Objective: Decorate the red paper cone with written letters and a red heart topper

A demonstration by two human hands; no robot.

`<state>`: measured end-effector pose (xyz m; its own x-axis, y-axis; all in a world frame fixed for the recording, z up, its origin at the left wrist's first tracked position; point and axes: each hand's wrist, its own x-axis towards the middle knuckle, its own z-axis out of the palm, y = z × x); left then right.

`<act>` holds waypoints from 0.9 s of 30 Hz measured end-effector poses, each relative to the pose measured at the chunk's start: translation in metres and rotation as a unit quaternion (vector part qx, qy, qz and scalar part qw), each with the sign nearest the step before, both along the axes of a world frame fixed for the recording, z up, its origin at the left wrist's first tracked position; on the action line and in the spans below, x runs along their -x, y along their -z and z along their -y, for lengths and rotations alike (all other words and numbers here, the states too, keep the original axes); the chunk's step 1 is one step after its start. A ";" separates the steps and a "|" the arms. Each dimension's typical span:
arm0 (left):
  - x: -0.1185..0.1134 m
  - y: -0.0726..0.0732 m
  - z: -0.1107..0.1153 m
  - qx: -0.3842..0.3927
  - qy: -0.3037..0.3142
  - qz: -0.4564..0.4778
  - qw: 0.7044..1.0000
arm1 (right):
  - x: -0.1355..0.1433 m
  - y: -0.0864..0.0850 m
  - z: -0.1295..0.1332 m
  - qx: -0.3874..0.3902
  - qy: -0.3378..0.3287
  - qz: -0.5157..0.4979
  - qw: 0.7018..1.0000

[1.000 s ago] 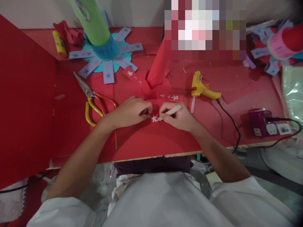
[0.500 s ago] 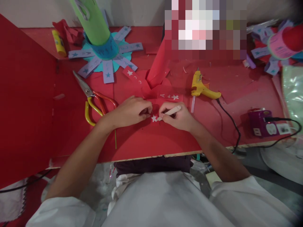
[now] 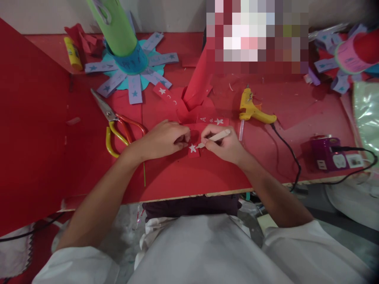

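Observation:
My right hand (image 3: 222, 145) grips a white marker pen (image 3: 219, 135), its tip just right of a white star on the end of a red paper strip (image 3: 194, 153). My left hand (image 3: 168, 139) is closed, its curled fingertips pinching the strip's left edge close to the star. The strip runs up toward a red paper cone (image 3: 197, 87) that stands among other red strips. One strip at upper left (image 3: 168, 97) bears a white star and curved marks; another on the right (image 3: 213, 120) shows letters and a star.
Scissors (image 3: 110, 115) lie left of my left hand. A yellow glue gun (image 3: 251, 108) with its cord is at the right, near a purple power adapter (image 3: 325, 154). Behind stand a green paper tube (image 3: 118, 31) on a blue base and a yellow glue stick (image 3: 73, 54).
My right hand has shifted slightly right with the marker, whose tip has drawn back from the star. The star and strip end show more fully. My left hand stays put.

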<state>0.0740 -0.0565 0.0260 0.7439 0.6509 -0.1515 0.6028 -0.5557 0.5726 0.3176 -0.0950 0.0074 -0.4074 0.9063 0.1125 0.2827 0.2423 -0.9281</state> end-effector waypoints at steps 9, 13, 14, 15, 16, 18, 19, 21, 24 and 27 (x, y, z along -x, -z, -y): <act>0.001 0.001 0.000 -0.010 0.002 0.007 1.000 | 0.002 0.000 0.000 -0.008 0.024 0.004 1.000; 0.001 0.001 0.000 -0.013 0.002 0.000 1.000 | 0.002 0.000 0.000 -0.003 0.037 0.005 0.999; 0.001 0.001 0.001 -0.014 0.002 0.000 1.000 | 0.002 0.000 0.000 -0.002 0.040 0.006 0.999; 0.001 0.001 0.001 -0.015 0.002 0.001 1.000 | 0.002 0.000 0.000 -0.002 0.042 0.006 0.999; 0.001 0.001 0.000 -0.014 0.001 0.001 1.000 | 0.002 0.001 0.000 -0.001 0.042 0.007 0.999; 0.000 0.001 0.000 -0.010 0.001 0.001 1.000 | 0.002 0.000 0.000 0.000 0.034 0.007 0.999; 0.000 0.001 0.000 -0.007 0.002 -0.001 1.000 | 0.002 0.000 0.000 0.001 0.026 0.007 1.000; 0.000 0.000 0.000 -0.002 0.004 -0.004 1.000 | 0.001 0.000 0.000 0.001 0.008 0.007 1.000; 0.000 0.000 0.000 0.001 0.003 -0.005 1.000 | 0.001 -0.002 0.002 -0.002 -0.019 0.000 1.000; 0.001 0.000 0.000 0.004 0.001 0.003 1.000 | 0.002 -0.003 0.002 0.004 -0.050 -0.005 0.999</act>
